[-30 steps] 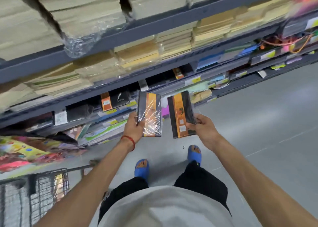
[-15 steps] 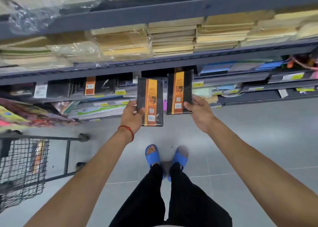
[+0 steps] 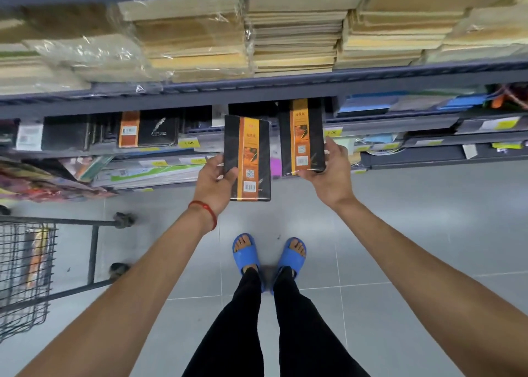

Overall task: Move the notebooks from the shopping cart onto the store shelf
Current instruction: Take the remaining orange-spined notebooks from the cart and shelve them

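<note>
My left hand grips a black notebook with an orange band, held upright in front of the shelf. A matching notebook is in my right hand, and its top end reaches into the dark shelf opening. On that shelf to the left stand more black notebooks, one with the same orange band. The wire shopping cart is at the lower left, with something orange inside it.
Stacks of tan paper pads fill the shelf above. Lower shelves hold coloured folders and books with yellow price tags. Blue pads lie to the right. My feet in blue sandals stand on grey floor tiles.
Both hands have carried the notebooks up toward the shelf. The right notebook now reaches into the shelf opening. The view has tilted down, and the cart sits further left.
</note>
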`<act>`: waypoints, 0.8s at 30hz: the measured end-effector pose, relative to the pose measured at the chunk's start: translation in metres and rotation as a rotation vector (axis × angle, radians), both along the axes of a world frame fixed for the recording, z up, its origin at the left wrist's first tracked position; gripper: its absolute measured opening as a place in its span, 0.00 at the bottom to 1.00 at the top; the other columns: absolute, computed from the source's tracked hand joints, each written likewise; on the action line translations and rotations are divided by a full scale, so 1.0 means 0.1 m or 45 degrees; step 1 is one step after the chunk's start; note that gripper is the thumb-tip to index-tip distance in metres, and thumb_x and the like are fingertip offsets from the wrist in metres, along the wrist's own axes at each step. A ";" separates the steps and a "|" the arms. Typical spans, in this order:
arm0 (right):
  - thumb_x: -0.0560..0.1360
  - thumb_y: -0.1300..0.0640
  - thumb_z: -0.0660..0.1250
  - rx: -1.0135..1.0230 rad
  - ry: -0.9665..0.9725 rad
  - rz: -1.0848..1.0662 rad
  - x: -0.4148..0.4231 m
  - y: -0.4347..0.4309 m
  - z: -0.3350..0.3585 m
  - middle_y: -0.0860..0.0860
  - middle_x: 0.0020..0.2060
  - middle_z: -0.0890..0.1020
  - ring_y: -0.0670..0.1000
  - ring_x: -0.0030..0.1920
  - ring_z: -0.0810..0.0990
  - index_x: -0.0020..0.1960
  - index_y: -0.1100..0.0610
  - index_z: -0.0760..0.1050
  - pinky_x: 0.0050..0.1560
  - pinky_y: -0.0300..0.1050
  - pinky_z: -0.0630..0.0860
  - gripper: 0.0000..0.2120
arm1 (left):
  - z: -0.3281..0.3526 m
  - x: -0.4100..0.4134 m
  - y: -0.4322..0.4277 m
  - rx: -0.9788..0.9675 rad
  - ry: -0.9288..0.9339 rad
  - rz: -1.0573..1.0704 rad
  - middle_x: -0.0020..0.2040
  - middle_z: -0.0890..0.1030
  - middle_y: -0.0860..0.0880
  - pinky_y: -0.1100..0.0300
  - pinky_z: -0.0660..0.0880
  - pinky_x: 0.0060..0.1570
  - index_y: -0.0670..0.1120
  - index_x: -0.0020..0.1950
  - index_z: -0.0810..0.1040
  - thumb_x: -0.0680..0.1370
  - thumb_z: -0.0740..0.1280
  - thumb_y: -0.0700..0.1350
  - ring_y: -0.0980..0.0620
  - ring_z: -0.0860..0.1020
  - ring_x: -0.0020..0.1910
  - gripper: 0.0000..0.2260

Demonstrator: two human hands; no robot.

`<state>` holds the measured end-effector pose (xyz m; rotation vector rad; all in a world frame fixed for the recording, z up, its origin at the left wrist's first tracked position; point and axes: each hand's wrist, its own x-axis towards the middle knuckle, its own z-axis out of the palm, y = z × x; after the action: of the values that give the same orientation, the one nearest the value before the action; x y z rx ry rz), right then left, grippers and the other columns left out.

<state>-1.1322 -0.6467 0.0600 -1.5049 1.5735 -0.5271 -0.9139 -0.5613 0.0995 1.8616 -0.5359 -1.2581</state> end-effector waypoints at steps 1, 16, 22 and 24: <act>0.63 0.58 0.84 -0.028 0.013 0.006 0.04 -0.02 0.02 0.49 0.55 0.72 0.55 0.55 0.80 0.65 0.49 0.73 0.61 0.56 0.79 0.34 | 0.01 0.00 0.00 -0.007 -0.004 -0.004 0.47 0.84 0.54 0.67 0.78 0.39 0.55 0.52 0.74 0.82 0.63 0.38 0.59 0.83 0.42 0.11; 0.72 0.50 0.76 -0.101 0.203 0.040 0.23 -0.66 -0.11 0.59 0.72 0.72 0.58 0.75 0.67 0.76 0.65 0.64 0.75 0.47 0.65 0.40 | 0.05 -0.13 -0.17 -0.004 -0.041 -0.085 0.51 0.83 0.49 0.62 0.79 0.46 0.54 0.54 0.74 0.82 0.62 0.40 0.52 0.82 0.48 0.09; 0.77 0.59 0.72 -0.267 0.140 -0.022 0.04 -0.40 0.05 0.56 0.64 0.77 0.54 0.65 0.76 0.67 0.62 0.75 0.68 0.41 0.71 0.20 | 0.14 -0.29 -0.23 -0.019 -0.023 -0.107 0.50 0.83 0.49 0.54 0.79 0.54 0.56 0.52 0.73 0.82 0.63 0.41 0.49 0.82 0.51 0.09; 0.79 0.59 0.69 -0.213 0.001 0.004 -0.05 -0.23 0.15 0.53 0.59 0.81 0.51 0.58 0.79 0.64 0.60 0.78 0.61 0.45 0.78 0.14 | 0.17 -0.37 -0.26 -0.022 0.011 -0.097 0.48 0.83 0.51 0.53 0.79 0.55 0.55 0.53 0.74 0.81 0.63 0.41 0.51 0.83 0.49 0.08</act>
<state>-1.1370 -0.6702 0.0746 -1.6313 1.5590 -0.6707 -0.9508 -0.5874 0.1162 1.8356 -0.6158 -1.3068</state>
